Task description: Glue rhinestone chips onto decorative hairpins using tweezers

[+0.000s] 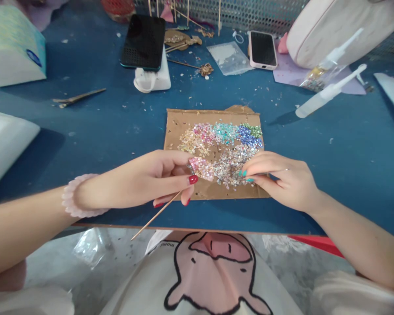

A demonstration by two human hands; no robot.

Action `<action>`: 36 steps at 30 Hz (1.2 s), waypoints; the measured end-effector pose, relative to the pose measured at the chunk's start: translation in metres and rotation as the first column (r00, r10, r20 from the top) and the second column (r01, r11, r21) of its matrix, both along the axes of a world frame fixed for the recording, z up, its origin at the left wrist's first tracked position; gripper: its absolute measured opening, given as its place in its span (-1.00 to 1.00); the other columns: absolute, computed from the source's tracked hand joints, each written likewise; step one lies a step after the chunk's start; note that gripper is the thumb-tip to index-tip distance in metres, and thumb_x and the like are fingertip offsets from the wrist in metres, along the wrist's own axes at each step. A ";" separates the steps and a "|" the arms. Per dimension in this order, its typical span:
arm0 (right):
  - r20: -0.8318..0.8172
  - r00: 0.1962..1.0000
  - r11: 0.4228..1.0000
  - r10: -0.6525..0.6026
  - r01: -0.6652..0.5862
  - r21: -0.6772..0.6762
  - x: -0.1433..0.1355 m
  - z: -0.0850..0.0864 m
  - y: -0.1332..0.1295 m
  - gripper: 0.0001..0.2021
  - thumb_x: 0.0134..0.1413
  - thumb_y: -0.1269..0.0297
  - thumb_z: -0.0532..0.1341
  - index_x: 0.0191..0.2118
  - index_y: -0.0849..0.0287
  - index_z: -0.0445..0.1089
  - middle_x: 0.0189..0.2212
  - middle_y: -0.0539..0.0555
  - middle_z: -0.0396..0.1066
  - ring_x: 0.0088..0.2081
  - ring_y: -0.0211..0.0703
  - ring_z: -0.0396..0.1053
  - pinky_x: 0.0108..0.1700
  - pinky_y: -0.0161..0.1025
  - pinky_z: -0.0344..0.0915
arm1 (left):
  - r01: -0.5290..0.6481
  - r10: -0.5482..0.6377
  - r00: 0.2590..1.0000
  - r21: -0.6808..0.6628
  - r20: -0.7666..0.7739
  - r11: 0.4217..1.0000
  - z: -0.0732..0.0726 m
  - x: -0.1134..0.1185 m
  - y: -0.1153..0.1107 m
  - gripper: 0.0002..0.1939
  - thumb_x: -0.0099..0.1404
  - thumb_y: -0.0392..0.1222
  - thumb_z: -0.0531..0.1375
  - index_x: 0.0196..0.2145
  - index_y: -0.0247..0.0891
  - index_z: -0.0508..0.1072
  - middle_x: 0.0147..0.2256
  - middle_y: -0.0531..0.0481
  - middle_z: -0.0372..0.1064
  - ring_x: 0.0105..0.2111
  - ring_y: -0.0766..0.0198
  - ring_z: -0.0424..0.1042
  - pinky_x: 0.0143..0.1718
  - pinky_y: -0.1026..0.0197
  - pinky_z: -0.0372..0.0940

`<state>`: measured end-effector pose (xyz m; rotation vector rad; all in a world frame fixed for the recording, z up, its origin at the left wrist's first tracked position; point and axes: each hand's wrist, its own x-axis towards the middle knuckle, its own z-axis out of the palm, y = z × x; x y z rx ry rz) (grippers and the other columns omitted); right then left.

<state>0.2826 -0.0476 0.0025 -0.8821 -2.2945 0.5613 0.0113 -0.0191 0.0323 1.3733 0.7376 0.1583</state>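
My left hand (164,181) is closed around a thin wooden stick (157,214) that slants down toward the table's front edge. A pink, gem-covered piece (202,168) sticks out between its thumb and forefinger; whether it joins the stick is hidden. My right hand (279,179) pinches a slim, thin tool (262,174), mostly covered by the fingers, with fingertips low over silvery gems. Below both hands lies a cardboard sheet (180,117) bearing loose rhinestones: silver ones (238,157), yellow ones (188,140), turquoise ones (225,132), blue ones (249,136), plus pink and green.
A black phone (143,41) lies on a white block (162,76) at the back. Farther right are a small plastic bag (230,57), a pink-edged phone (262,49) and a nozzle bottle (318,100). A clip (79,97) and a tissue pack (15,48) stand left.
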 end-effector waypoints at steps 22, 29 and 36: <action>-0.030 0.999 1.000 -0.015 0.015 -0.011 0.000 -0.002 -0.001 -0.83 0.05 0.57 0.17 -0.29 0.15 0.34 -0.36 0.00 0.44 -0.26 -0.30 0.40 -0.14 -0.27 0.36 | 0.014 -0.014 1.000 0.017 -0.015 1.000 0.001 -0.001 0.000 -0.86 0.33 -0.35 -0.02 -0.24 -0.26 0.32 -0.52 0.10 0.36 -0.71 0.54 0.13 -0.71 0.53 0.10; -0.021 1.000 1.000 -0.012 0.012 -0.001 0.001 -0.001 0.001 -0.83 0.05 0.58 0.17 -0.29 0.16 0.34 -0.37 0.01 0.44 -0.26 -0.28 0.40 -0.14 -0.26 0.35 | 0.017 -0.017 1.000 0.000 -0.003 1.000 0.002 -0.001 -0.001 -0.85 0.33 -0.36 -0.02 -0.25 -0.24 0.31 -0.53 0.12 0.36 -0.71 0.54 0.13 -0.70 0.54 0.10; -0.017 1.000 1.000 -0.011 0.011 -0.001 0.000 -0.001 0.000 -0.82 0.04 0.58 0.18 -0.29 0.16 0.33 -0.37 0.01 0.44 -0.26 -0.27 0.40 -0.14 -0.25 0.36 | 0.011 -0.011 1.000 -0.003 -0.001 1.000 0.001 0.000 -0.001 -0.83 0.32 -0.37 -0.02 -0.21 -0.24 0.32 -0.54 0.14 0.35 -0.72 0.53 0.13 -0.71 0.54 0.10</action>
